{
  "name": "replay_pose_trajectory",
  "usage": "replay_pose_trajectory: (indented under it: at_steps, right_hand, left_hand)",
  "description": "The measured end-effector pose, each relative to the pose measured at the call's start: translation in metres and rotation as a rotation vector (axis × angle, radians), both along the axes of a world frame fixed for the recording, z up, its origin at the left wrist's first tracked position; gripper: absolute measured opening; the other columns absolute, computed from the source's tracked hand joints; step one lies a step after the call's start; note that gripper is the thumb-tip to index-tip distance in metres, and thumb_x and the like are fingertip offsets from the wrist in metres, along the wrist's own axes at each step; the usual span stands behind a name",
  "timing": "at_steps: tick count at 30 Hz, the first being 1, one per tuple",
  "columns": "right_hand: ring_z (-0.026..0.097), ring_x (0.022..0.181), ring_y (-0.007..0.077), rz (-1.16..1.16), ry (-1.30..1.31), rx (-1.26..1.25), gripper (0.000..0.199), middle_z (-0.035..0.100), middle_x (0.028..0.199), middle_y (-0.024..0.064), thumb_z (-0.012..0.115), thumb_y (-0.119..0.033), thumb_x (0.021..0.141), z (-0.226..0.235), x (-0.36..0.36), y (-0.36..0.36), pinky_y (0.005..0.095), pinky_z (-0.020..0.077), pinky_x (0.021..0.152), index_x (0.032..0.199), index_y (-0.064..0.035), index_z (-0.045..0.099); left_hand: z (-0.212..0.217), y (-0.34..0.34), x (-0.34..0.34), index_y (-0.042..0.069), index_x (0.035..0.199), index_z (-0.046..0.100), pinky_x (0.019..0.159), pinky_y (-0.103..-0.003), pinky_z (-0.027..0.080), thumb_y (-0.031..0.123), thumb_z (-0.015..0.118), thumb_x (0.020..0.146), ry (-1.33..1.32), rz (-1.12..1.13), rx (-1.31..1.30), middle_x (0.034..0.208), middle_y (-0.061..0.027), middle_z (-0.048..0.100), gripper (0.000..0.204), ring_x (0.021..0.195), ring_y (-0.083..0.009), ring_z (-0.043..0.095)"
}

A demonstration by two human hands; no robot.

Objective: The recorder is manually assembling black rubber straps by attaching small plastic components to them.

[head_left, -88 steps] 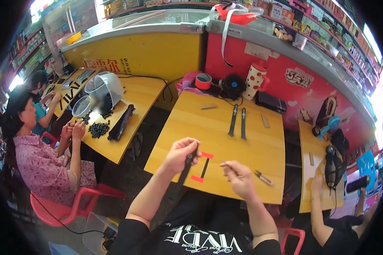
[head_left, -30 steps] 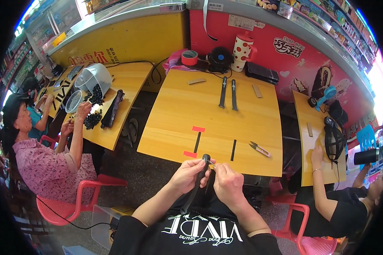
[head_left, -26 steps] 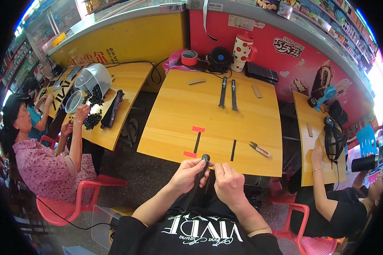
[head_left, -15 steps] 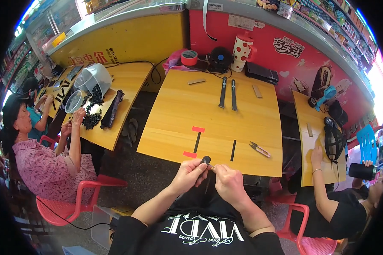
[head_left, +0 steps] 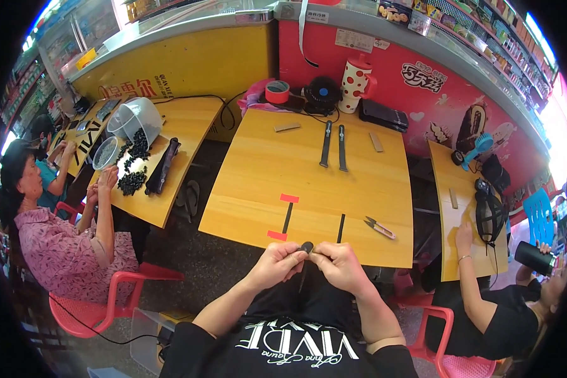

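We see both hands drawn together just below the near edge of the yellow tabletop (head_left: 258, 170). Our left hand (head_left: 276, 263) is curled closed, fingers pinching the small black piece (head_left: 307, 247) at its top. Our right hand (head_left: 339, 264) is likewise clenched, its fingertips meeting the same piece from the other side. A thin black strap (head_left: 302, 277) hangs down from it between the two hands.
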State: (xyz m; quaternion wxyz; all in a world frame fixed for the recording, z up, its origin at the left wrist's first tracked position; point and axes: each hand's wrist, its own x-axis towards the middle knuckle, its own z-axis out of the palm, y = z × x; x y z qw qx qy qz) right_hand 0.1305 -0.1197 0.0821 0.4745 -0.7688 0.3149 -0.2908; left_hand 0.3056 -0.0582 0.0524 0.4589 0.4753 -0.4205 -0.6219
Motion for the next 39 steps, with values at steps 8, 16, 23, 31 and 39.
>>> replay_pose_trajectory:
  at_steps: [8, 16, 23, 31, 39]
  right_hand:
    - [0.033, 0.043, 0.0055, -0.361, -1.078, 0.371, 0.021, 0.043, 0.058, -0.0001, 0.050, -0.006, 0.091, 0.048, -0.075, -0.017, 0.0203, 0.0232, 0.038, 0.070, -0.0055, 0.053]
    - [0.051, 0.054, 0.0137, -0.192, -0.123, -0.119, 0.007, 0.055, 0.064, 0.0058, 0.059, 0.001, 0.087, -0.009, 0.012, 0.013, 0.0265, 0.0391, 0.050, 0.080, 0.0017, 0.060]
    - [0.055, 0.057, 0.0317, -0.273, -0.058, -0.300, 0.007, 0.056, 0.068, 0.0149, 0.061, -0.003, 0.086, -0.008, 0.018, 0.011, 0.0363, 0.0406, 0.049, 0.080, -0.0005, 0.059]
    - [0.055, 0.056, 0.0323, -0.269, 0.095, -0.454, 0.013, 0.053, 0.065, 0.0150, 0.062, -0.004, 0.083, -0.004, 0.013, 0.014, 0.0370, 0.0397, 0.048, 0.074, -0.0010, 0.054]
    - [0.056, 0.059, 0.0312, 0.020, 0.012, -0.231, 0.010, 0.054, 0.066, 0.0156, 0.061, -0.004, 0.083, -0.009, 0.001, -0.007, 0.0370, 0.0411, 0.050, 0.076, 0.0001, 0.055]
  left_hand:
    - [-0.012, 0.023, 0.023, 0.001, 0.080, 0.063, 0.046, -0.024, 0.040, 0.014, 0.058, 0.091, -0.359, -0.034, 0.107, 0.059, -0.0022, 0.057, 0.018, 0.048, -0.0080, 0.051]
    - [0.012, -0.003, 0.004, -0.001, 0.104, 0.061, 0.047, -0.021, 0.043, 0.019, 0.046, 0.099, 0.297, 0.080, 0.053, 0.071, -0.0034, 0.058, 0.025, 0.053, -0.0088, 0.053]
    - [0.010, -0.003, 0.001, 0.000, 0.105, 0.061, 0.048, -0.021, 0.043, 0.018, 0.045, 0.099, 0.278, 0.112, 0.037, 0.073, -0.0031, 0.057, 0.026, 0.055, -0.0087, 0.053]
    - [0.014, 0.000, -0.003, 0.001, 0.102, 0.062, 0.046, -0.019, 0.043, 0.018, 0.047, 0.098, 0.217, 0.119, 0.043, 0.071, 0.0000, 0.057, 0.023, 0.053, -0.0055, 0.052]
    - [0.009, 0.002, -0.007, 0.000, 0.098, 0.063, 0.046, -0.022, 0.044, 0.010, 0.052, 0.095, -0.275, 0.093, -0.197, 0.066, -0.0008, 0.057, 0.015, 0.053, -0.0060, 0.053]
